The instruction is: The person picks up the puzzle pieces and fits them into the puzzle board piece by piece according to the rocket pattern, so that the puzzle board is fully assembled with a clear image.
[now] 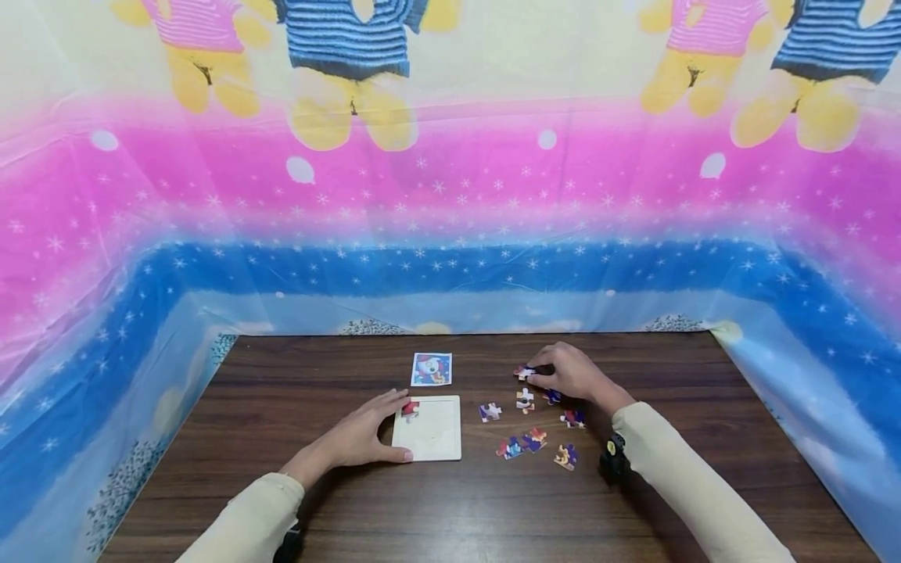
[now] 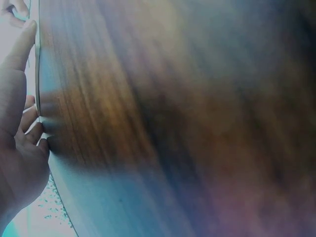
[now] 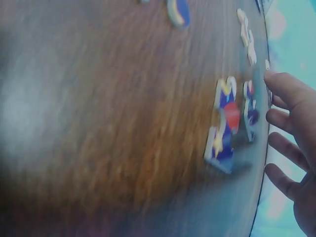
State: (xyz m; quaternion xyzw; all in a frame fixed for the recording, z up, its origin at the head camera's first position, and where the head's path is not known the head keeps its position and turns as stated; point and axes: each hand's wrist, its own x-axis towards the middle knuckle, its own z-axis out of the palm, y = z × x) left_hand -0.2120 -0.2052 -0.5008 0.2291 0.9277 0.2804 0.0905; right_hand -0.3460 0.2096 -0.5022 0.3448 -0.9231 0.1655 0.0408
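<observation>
A white square puzzle tray (image 1: pixel 443 434) lies on the table, with a red-and-white piece (image 1: pixel 411 409) in its upper left corner. My left hand (image 1: pixel 362 434) rests along the tray's left side, fingers extended at the top corner and thumb at the front edge. To the right, my right hand (image 1: pixel 573 371) pinches a jigsaw piece (image 1: pixel 524 373) between thumb and fingers, low over the table. Close below it lie a white-and-dark piece (image 1: pixel 525 400), a dark blue piece (image 1: pixel 552 396) and a red-and-purple piece (image 1: pixel 573 419). In the right wrist view, fingertips show beyond a blue-and-red piece (image 3: pixel 228 116).
A small picture card (image 1: pixel 432 369) with a white cartoon animal lies just behind the tray. More loose pieces, including a purple-and-white one (image 1: pixel 489 412) and an orange-and-purple one (image 1: pixel 565 457), are spread right of the tray. A printed cloth (image 1: pixel 450 270) surrounds the dark wooden table (image 1: pixel 281 391).
</observation>
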